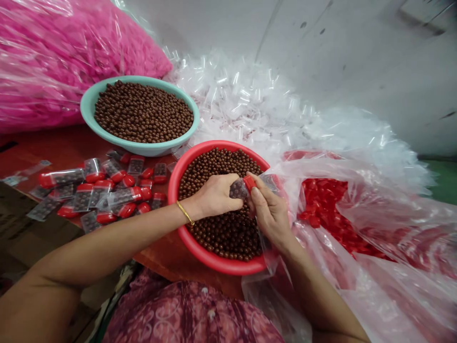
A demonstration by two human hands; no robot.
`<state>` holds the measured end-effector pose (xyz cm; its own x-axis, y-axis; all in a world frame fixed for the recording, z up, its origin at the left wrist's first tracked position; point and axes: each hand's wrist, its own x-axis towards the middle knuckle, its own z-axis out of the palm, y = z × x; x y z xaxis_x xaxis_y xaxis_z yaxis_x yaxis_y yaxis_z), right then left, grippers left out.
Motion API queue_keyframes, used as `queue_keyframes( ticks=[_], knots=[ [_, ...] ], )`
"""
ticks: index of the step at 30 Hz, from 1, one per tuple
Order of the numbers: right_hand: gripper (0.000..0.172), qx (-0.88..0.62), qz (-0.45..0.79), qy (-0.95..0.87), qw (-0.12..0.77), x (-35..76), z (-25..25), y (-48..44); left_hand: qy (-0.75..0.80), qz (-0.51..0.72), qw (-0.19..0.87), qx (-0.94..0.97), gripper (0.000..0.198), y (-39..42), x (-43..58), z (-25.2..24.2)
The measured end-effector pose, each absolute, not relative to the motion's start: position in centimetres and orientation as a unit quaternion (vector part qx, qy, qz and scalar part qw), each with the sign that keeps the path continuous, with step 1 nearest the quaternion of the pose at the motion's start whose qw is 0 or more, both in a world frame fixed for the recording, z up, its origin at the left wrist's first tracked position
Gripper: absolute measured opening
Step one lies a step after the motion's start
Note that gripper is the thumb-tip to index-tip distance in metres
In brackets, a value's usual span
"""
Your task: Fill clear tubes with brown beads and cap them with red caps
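Above a red plastic basin heaped with glossy brown balls, a small clear packet is held between both hands, its long axis lying almost level and rising slightly toward the right. The brown-filled part of the packet is gripped by the left hand, which is curled closed around it, while a red cap at the packet's right end is pinched by the thumb and fingers of the right hand, so the cap lies nearer the right hand. Loose clear film hangs below that hand. Behind, a teal basin is filled with similar balls, and capped packets are scattered across a red tabletop on the left. On the right, loose red caps are held in a clear plastic bag, and a heap of clear sleeves is piled beyond the red basin.
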<state>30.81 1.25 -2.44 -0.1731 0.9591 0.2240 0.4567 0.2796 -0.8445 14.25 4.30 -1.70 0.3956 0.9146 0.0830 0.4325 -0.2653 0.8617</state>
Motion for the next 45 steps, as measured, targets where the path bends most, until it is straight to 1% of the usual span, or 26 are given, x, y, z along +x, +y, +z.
queue_keyframes(
  ticks=[3,5,8,11,13,16,18,22,24,30,39,42,45],
  knots=[
    [0.051,-0.505,0.416,-0.648,0.390,30.6,-2.2,1.3,0.460,0.294,0.395,0.739,0.010,4.3,14.1,-1.7],
    [0.052,-0.512,0.431,-0.635,0.386,30.5,-2.2,1.4,0.457,0.292,0.396,0.741,0.009,4.2,14.1,-1.6],
    [0.049,-0.527,0.383,-0.661,0.373,30.7,-2.3,1.4,0.463,0.290,0.380,0.746,0.009,4.0,14.1,-1.6],
    [0.046,-0.527,0.343,-0.688,0.362,31.0,-2.6,1.4,0.474,0.285,0.342,0.760,0.008,3.9,14.3,-1.8],
    [0.045,-0.528,0.350,-0.686,0.359,31.1,-2.6,1.3,0.480,0.282,0.318,0.767,0.008,3.7,14.4,-1.8],
    [0.047,-0.536,0.403,-0.655,0.349,30.9,-2.4,1.1,0.490,0.277,0.298,0.771,0.011,3.5,14.5,-1.6],
    [0.047,-0.540,0.407,-0.649,0.348,30.8,-2.4,1.0,0.498,0.267,0.289,0.773,0.012,3.4,14.4,-1.4],
    [0.041,-0.518,0.294,-0.715,0.367,30.9,-2.7,0.9,0.497,0.241,0.267,0.790,0.017,3.4,14.2,-1.5],
    [0.040,-0.506,0.267,-0.737,0.360,31.1,-2.8,0.9,0.490,0.233,0.245,0.803,0.022,3.4,14.1,-1.6],
    [0.041,-0.515,0.296,-0.732,0.334,31.5,-2.3,0.5,0.480,0.200,0.176,0.836,0.030,3.1,14.2,-1.6],
    [0.041,-0.515,0.245,-0.757,0.320,31.5,-1.6,0.1,0.465,0.180,0.143,0.855,0.032,2.9,14.1,-1.3],
    [0.041,-0.517,0.265,-0.743,0.331,31.3,-2.0,-0.1,0.461,0.167,0.144,0.860,0.033,2.8,14.1,-1.4],
    [0.043,-0.527,0.318,-0.703,0.355,30.8,-2.3,-0.2,0.465,0.164,0.152,0.857,0.035,2.7,14.2,-1.4]
  ],
)
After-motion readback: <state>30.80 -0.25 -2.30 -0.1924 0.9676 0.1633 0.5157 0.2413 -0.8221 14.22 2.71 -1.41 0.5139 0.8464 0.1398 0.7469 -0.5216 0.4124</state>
